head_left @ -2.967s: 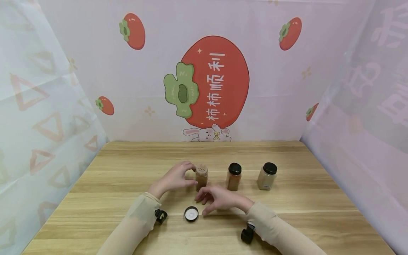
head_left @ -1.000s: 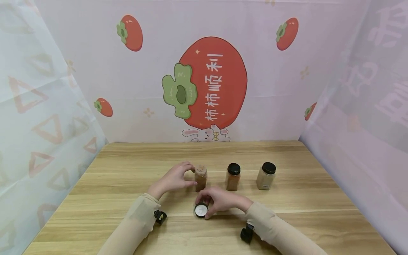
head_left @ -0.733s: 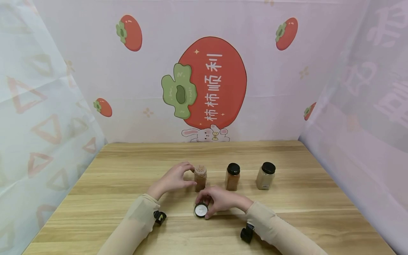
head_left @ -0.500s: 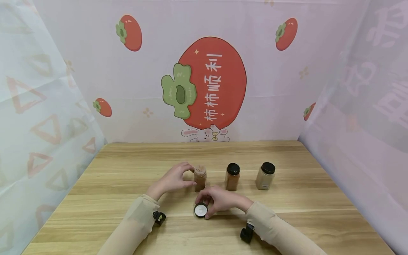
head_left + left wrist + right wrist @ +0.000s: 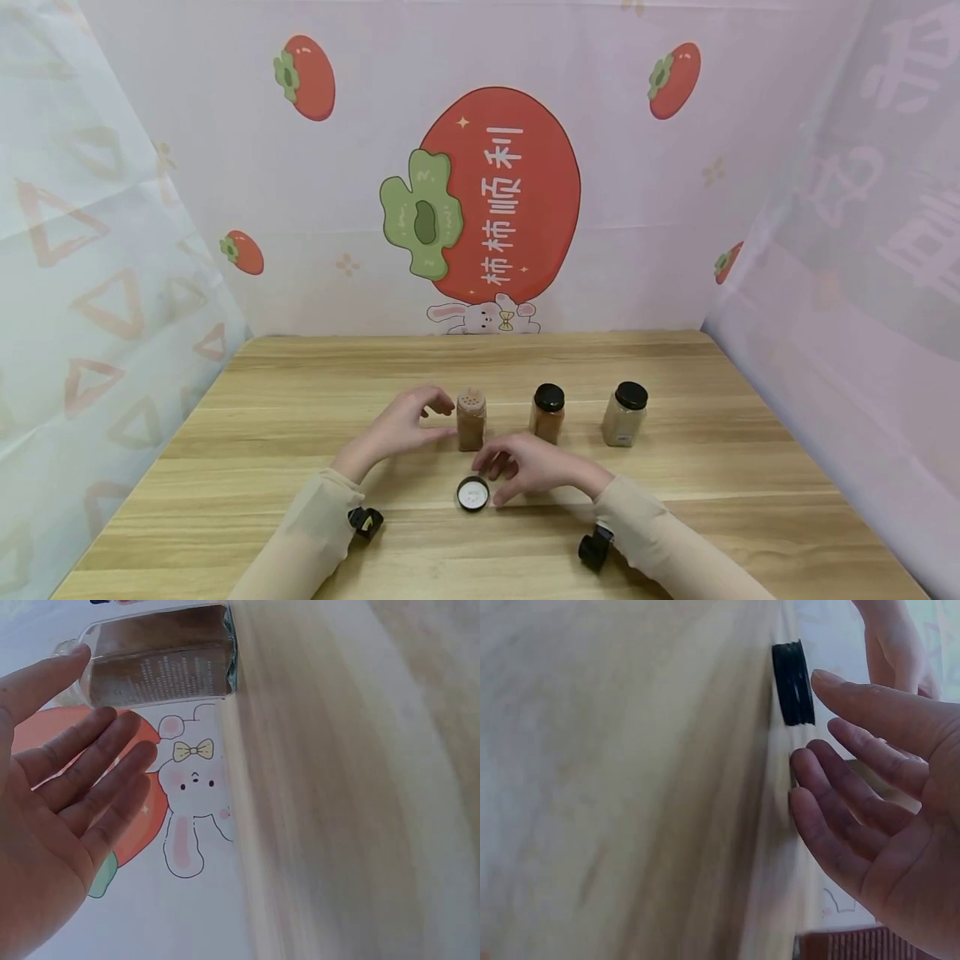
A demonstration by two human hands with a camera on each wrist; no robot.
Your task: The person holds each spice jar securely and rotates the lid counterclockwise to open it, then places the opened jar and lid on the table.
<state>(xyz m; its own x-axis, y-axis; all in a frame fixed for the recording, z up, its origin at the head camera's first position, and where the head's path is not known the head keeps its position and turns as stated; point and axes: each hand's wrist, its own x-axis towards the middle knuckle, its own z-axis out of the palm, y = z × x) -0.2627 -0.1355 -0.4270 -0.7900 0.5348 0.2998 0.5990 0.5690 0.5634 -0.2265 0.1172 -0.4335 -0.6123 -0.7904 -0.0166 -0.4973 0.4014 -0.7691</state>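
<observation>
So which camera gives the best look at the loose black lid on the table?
The head view: the lid lies there whole, its white inside facing up, beside the right hand. The right wrist view shows only its dark side, edge-on, though closer. In the left wrist view I can't make it out.

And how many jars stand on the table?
3: an uncapped jar beside the left hand, a black-lidded orange jar to its right, and a black-lidded pale jar farthest right. None appear hidden in the head view.
</observation>
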